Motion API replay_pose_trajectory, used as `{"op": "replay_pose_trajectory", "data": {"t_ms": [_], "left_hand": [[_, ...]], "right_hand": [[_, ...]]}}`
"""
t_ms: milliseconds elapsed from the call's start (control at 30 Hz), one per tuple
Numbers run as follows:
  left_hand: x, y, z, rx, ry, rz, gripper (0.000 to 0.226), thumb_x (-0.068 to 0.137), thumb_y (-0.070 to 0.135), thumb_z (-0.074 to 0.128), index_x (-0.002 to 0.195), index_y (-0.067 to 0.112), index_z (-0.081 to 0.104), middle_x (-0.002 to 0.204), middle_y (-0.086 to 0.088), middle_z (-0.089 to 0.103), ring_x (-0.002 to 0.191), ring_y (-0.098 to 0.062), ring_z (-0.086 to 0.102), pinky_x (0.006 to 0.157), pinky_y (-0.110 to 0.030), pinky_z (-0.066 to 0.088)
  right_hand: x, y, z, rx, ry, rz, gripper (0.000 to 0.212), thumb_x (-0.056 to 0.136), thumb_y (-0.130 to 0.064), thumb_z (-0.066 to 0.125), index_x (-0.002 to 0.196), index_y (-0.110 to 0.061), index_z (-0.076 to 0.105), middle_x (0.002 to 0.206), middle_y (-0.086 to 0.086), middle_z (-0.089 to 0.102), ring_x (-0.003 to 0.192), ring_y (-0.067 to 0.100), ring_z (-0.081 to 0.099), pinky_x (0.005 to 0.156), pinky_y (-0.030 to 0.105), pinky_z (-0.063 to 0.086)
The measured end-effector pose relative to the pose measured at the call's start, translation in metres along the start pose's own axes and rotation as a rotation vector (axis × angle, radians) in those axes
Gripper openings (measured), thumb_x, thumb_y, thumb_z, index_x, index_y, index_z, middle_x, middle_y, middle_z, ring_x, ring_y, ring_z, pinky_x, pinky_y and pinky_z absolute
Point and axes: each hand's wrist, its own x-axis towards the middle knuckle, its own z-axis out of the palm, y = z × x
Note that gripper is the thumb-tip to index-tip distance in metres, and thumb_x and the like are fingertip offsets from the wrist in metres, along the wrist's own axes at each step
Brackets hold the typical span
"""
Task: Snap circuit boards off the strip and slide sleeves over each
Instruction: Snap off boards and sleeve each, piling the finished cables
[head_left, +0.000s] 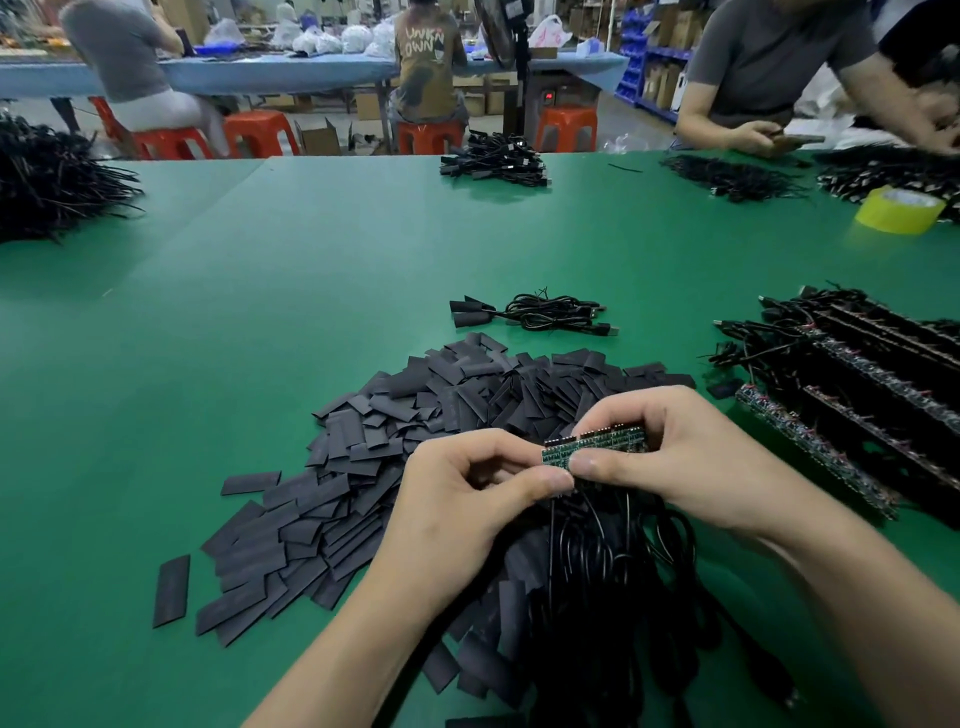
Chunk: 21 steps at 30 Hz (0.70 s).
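Head view: both hands (566, 473) pinch strip (597, 444) above sleeves (415, 415)

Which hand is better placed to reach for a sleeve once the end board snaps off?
Left, probably. The left hand pinches the strip of circuit boards at its left end, with most of the sleeve pile on its side. The right hand has its grip on the longer part of the strip.

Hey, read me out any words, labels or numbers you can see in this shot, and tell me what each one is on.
"UNKN OWN": on the back of the brown shirt of a person seated at the far table.
Red marks on the white bag: too blurred to read.
Circuit board strip in the hands: any print too small to read.
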Motion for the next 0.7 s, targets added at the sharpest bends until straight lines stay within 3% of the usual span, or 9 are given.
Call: {"op": "replay_pose_trajectory", "data": {"t_ms": [167, 333, 467, 700], "left_hand": [[-0.001, 0.005, -0.004, -0.134, -0.050, -0.036, 0.004, 0.072, 0.023, 0.084, 0.073, 0.023, 0.080, 0.066, 0.001, 0.072, 0.059, -0.002, 0.062, 0.061, -0.011, 0.047], [-0.002, 0.006, -0.004, -0.206, -0.078, -0.077, 0.004, 0.073, 0.018, 0.081, 0.071, 0.020, 0.079, 0.064, -0.001, 0.071, 0.057, -0.003, 0.063, 0.059, -0.011, 0.048], [-0.002, 0.009, -0.003, -0.235, -0.091, -0.106, 0.005, 0.071, 0.015, 0.078, 0.068, 0.018, 0.078, 0.062, 0.000, 0.071, 0.055, -0.002, 0.063, 0.057, -0.010, 0.048], [-0.002, 0.011, -0.005, -0.266, -0.116, -0.120, 0.006, 0.076, 0.014, 0.085, 0.073, 0.018, 0.080, 0.069, 0.000, 0.073, 0.060, -0.004, 0.064, 0.062, -0.012, 0.050]], "right_hand": [[-0.001, 0.002, 0.006, 0.058, 0.006, -0.034, 0.017, 0.077, -0.035, 0.081, 0.089, -0.024, 0.077, 0.086, 0.017, 0.074, 0.071, 0.010, 0.059, 0.072, 0.029, 0.047], [-0.001, 0.007, 0.009, 0.216, -0.029, -0.026, 0.010, 0.076, -0.025, 0.081, 0.086, -0.023, 0.078, 0.079, 0.003, 0.073, 0.068, 0.008, 0.058, 0.065, 0.017, 0.047], [-0.002, 0.009, 0.012, 0.323, -0.049, -0.011, 0.010, 0.076, -0.019, 0.080, 0.086, -0.020, 0.078, 0.080, 0.003, 0.074, 0.068, 0.007, 0.061, 0.067, 0.015, 0.049], [-0.004, 0.008, 0.016, 0.430, -0.044, 0.009, 0.020, 0.066, -0.030, 0.086, 0.083, -0.021, 0.079, 0.081, 0.007, 0.075, 0.068, 0.013, 0.065, 0.068, 0.019, 0.055]]}}
